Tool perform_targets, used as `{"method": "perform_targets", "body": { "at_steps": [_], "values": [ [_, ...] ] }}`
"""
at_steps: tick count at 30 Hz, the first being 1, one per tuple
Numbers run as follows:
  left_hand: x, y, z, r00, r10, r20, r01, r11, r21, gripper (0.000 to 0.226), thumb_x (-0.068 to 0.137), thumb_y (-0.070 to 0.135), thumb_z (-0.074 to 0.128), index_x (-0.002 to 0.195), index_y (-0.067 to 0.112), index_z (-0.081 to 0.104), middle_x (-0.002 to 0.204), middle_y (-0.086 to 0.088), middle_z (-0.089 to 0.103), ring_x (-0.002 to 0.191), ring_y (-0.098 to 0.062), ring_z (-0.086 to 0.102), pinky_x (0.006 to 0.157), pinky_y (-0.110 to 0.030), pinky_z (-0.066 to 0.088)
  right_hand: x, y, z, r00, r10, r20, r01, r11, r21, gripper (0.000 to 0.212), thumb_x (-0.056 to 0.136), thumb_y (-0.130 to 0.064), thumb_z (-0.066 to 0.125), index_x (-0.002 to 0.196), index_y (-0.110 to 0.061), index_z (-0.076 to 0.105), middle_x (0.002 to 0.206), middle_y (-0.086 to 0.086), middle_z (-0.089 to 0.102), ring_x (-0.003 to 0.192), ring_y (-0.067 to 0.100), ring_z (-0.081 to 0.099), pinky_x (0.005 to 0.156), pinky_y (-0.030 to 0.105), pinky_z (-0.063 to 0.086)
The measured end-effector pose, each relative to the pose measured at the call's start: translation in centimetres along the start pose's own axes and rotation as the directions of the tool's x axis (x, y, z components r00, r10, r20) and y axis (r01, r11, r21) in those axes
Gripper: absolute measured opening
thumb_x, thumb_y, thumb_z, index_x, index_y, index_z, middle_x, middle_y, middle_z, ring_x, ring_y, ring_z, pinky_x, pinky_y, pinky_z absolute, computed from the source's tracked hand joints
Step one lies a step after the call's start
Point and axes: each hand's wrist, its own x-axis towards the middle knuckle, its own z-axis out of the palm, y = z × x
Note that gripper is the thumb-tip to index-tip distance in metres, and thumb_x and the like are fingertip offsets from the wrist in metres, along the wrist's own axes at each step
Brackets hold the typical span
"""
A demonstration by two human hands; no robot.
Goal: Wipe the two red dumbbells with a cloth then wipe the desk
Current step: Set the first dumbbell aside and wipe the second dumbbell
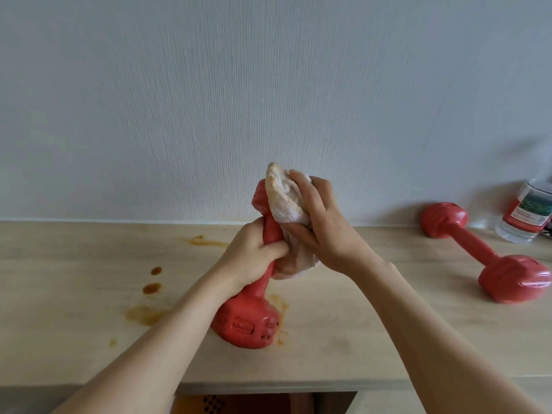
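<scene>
One red dumbbell (pixel 246 321) stands tilted on its lower head in the middle of the light wooden desk (pixel 358 324). My left hand (pixel 254 252) grips its handle. My right hand (pixel 319 225) holds a white cloth (pixel 285 198) wrapped over the dumbbell's upper head, which is mostly hidden. The second red dumbbell (pixel 484 253) lies flat on the desk at the right, apart from both hands.
Brown stains (pixel 150 288) spot the desk left of the held dumbbell and around its base. A plastic bottle with a red and green label (pixel 527 213) leans at the far right against the white wall. The desk's front edge runs along the bottom.
</scene>
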Motion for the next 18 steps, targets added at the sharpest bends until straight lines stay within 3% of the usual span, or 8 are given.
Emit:
{"method": "perform_targets", "body": {
  "at_steps": [3,5,8,10,12,15,17,18],
  "values": [
    [0.0,-0.1,0.0,0.998,-0.018,0.058,0.027,0.989,-0.148,0.016,0.068,0.005,0.056,0.081,-0.001,0.053,0.062,-0.011,0.052,0.053,-0.019,0.053,0.052,-0.03,0.043,-0.1,0.4,0.0,1.0,-0.007,-0.005,0.008,0.996,0.094,0.065,0.091,-0.036,0.049,0.142,-0.019,0.013,0.133,0.006,0.026,0.121,0.006,0.033,0.104,0.008,0.025],
    [0.1,0.0,-0.1,0.996,-0.039,0.078,0.054,0.978,-0.202,0.017,0.068,0.006,0.058,0.083,0.0,0.052,0.062,-0.013,0.052,0.052,-0.02,0.053,0.05,-0.029,0.044,-0.2,0.4,-0.1,0.999,0.036,0.02,-0.038,0.992,0.122,0.064,0.092,-0.029,0.052,0.142,-0.022,0.012,0.134,0.003,0.024,0.121,0.002,0.031,0.102,0.002,0.022],
    [0.2,0.0,-0.3,0.993,-0.076,0.095,0.098,0.961,-0.26,0.016,0.069,0.01,0.062,0.081,0.007,0.051,0.056,-0.005,0.053,0.048,-0.017,0.053,0.049,-0.027,0.046,-0.8,1.1,-0.4,0.988,0.157,0.008,-0.157,0.983,0.094,0.059,0.093,-0.016,0.055,0.144,-0.017,0.026,0.137,0.006,0.025,0.118,0.012,0.041,0.104,0.016,0.033],
    [0.2,0.0,-0.5,0.993,-0.07,0.098,0.097,0.95,-0.297,0.016,0.071,0.012,0.063,0.083,0.009,0.053,0.055,-0.003,0.054,0.048,-0.015,0.053,0.049,-0.025,0.046,-0.9,1.5,-0.7,0.95,0.29,-0.112,-0.283,0.956,0.076,0.056,0.09,-0.007,0.058,0.141,-0.009,0.035,0.132,0.011,0.029,0.105,0.017,0.048,0.099,0.031,0.041],
    [0.2,0.1,-0.7,0.994,-0.065,0.082,0.087,0.949,-0.303,0.013,0.078,0.007,0.065,0.083,0.01,0.053,0.055,-0.004,0.054,0.049,-0.014,0.052,0.05,-0.025,0.046,-0.5,1.5,-1.5,0.88,0.406,-0.248,-0.374,0.913,0.165,0.058,0.085,-0.007,0.064,0.136,-0.013,0.037,0.124,0.009,0.038,0.098,0.016,0.052,0.09,0.03,0.045],
    [0.2,0.1,-0.3,0.996,-0.077,0.043,0.086,0.955,-0.282,0.012,0.083,-0.001,0.059,0.083,0.009,0.052,0.055,-0.006,0.052,0.047,-0.015,0.05,0.049,-0.026,0.043,0.7,0.4,-2.4,0.795,0.491,-0.355,-0.387,0.862,0.327,0.04,0.083,-0.015,0.068,0.115,-0.025,0.045,0.106,0.001,0.055,0.088,0.018,0.059,0.076,0.029,0.048],
    [0.2,0.3,0.1,0.997,-0.067,0.044,0.077,0.961,-0.265,0.01,0.078,0.002,0.058,0.081,0.009,0.051,0.055,-0.006,0.051,0.046,-0.016,0.049,0.048,-0.026,0.042,1.2,-0.5,-2.0,0.815,0.485,-0.317,-0.327,0.837,0.44,0.015,0.09,-0.022,0.058,0.105,-0.022,0.056,0.096,0.002,0.061,0.086,0.017,0.06,0.077,0.034,0.047],
    [0.2,0.4,0.3,0.997,-0.058,0.048,0.069,0.964,-0.259,0.009,0.078,0.003,0.057,0.081,0.009,0.051,0.056,-0.007,0.051,0.046,-0.016,0.049,0.047,-0.025,0.042,1.3,-0.9,-1.5,0.836,0.488,-0.249,-0.312,0.797,0.517,0.017,0.092,-0.027,0.051,0.104,-0.02,0.06,0.096,0.005,0.063,0.088,0.018,0.061,0.08,0.036,0.048]
  ]
}}
